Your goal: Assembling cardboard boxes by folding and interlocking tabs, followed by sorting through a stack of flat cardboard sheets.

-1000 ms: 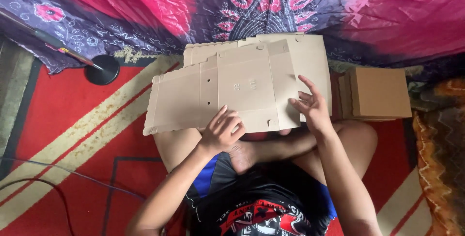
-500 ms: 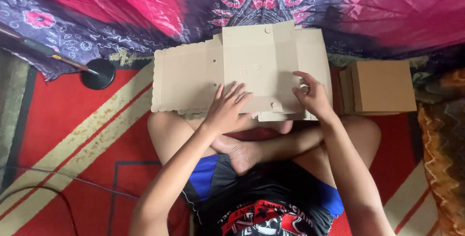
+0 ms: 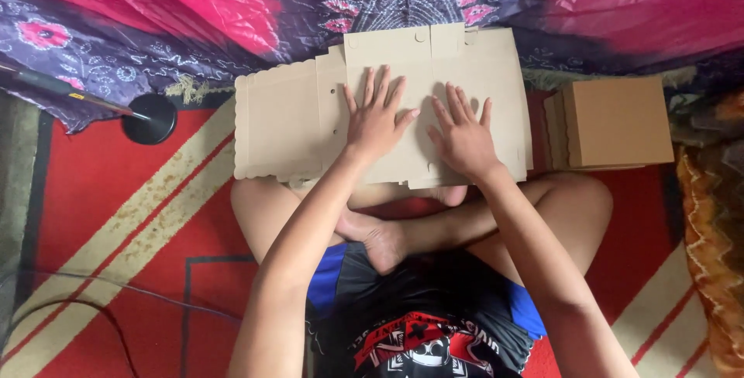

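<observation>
Cardboard sheet (image 3: 434, 60), flat, tan and die-cut with scalloped edges, lies on the floor beyond the crossed legs. Left hand (image 3: 377, 120) and right hand (image 3: 463, 136) press on it, fingers spread wide, holding nothing. Folded boxes (image 3: 616, 120) stack just right; a black round base (image 3: 151, 118) sits left.

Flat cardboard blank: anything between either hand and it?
Nothing visible. The left hand and right hand both lie palm-down, fingers spread, directly on the flat cardboard blank, which rests on more flat blanks. The folded boxes stand apart, off to the right.
</observation>
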